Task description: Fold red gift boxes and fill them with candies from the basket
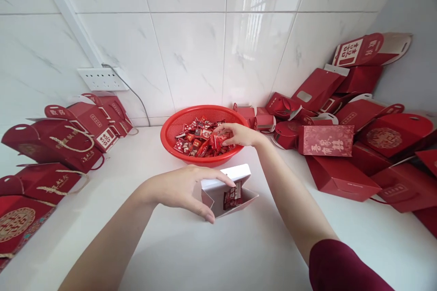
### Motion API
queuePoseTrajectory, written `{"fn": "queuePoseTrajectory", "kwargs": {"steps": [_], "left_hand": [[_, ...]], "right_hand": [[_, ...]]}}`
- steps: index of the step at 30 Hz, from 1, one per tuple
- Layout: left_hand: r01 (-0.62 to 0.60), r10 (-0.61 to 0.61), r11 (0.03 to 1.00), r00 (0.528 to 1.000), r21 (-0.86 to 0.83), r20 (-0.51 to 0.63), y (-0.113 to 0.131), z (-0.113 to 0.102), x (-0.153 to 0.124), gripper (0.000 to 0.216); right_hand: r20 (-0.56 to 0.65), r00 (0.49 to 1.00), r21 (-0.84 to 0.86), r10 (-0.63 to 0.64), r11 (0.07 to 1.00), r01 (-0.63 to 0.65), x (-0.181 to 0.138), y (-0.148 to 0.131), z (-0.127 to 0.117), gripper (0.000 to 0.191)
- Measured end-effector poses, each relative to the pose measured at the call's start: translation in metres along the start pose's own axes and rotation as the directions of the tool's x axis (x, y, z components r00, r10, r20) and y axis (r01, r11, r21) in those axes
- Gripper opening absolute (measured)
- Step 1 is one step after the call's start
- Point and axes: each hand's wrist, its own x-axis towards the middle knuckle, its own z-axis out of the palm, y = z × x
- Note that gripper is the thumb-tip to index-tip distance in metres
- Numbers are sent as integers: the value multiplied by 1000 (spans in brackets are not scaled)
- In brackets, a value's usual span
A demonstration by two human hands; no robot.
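My left hand (184,188) grips the rim of a small open box (235,177) on the white counter, thumb and fingers around its near edge. The box is white inside and has a red candy packet (232,196) in it. My right hand (239,135) reaches into a red plastic basket (170,127) full of red wrapped candies (196,141), its fingers pinched on some candies (220,140).
Red gift bags with rope handles (64,143) line the left side. A heap of red folded boxes (344,145) fills the right side up against the tiled wall. A white power strip (102,79) hangs on the wall at left. White counter (211,254) lies in front.
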Motion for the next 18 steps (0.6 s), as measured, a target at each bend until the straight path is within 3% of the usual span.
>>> {"fn": "queuePoseTrajectory", "kwargs": {"steps": [2,5,15,18], "left_hand": [[-4,4,1000,1000,-13,2,-1,0,1,66],[-7,7,998,1000,-58,7,-2,1,2,68],[-6,6,998,1000,-61,-3,-5,2,5,70],[-13,12,999,1000,-51,-11,-9,0,7,71]], "right_hand": [[-110,990,228,-92,967,115,-5,5,3,48],[-182,975,360,-128,914,187,-7,11,7,45],[-353,936,419,10,896,149,-12,-2,5,40],[-413,907,420,-85,866,272,-32,-30,-9,38]]}}
